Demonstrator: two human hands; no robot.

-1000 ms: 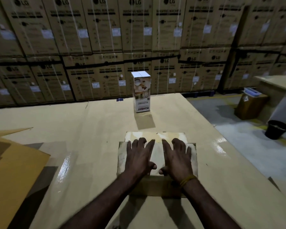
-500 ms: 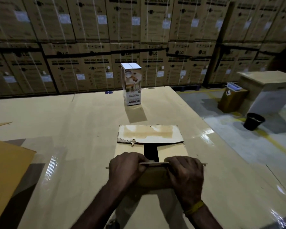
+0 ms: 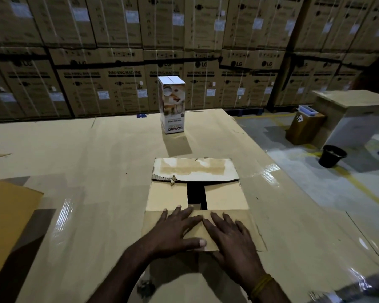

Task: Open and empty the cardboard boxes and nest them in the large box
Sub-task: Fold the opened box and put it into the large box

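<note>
Fingers straight and spread, left hand (image 3: 175, 231) and right hand (image 3: 230, 239) press flat on the near flap (image 3: 247, 228) of the box (image 3: 166, 197), which sits on the cardboard-covered surface (image 3: 96, 171), far flap (image 3: 195, 169) open, printed carton (image 3: 172, 103) well beyond.

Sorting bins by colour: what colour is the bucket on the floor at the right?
Black; the bucket shows best in the head view.
</note>
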